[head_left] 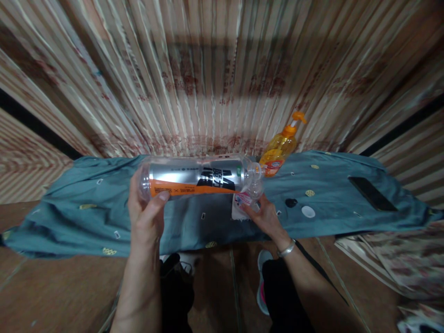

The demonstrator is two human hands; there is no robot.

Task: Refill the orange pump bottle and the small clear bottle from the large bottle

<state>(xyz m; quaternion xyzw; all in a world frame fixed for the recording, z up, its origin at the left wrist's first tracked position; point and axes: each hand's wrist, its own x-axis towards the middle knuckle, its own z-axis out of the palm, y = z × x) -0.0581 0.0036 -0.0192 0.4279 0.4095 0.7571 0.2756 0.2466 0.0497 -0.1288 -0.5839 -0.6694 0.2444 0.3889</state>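
Note:
My left hand (147,203) is wrapped round the base end of a large clear plastic bottle (222,175) with a silver and orange label. The bottle lies sideways in the air above the cloth, its neck pointing right. My right hand (265,215) is closed round a small clear container (248,198) with a pink and white label, just below the large bottle's neck. The two clear necks overlap in this view, and I cannot tell whether they touch. Behind them stands a yellow pump bottle (277,150) with an orange pump head.
A green patterned cloth (187,226) covers the narrow table. On its right side lie a dark flat rectangular object (371,193), a small black piece (291,202) and a white round piece (308,212). Stacked flattened cardboard (208,83) rises directly behind the table.

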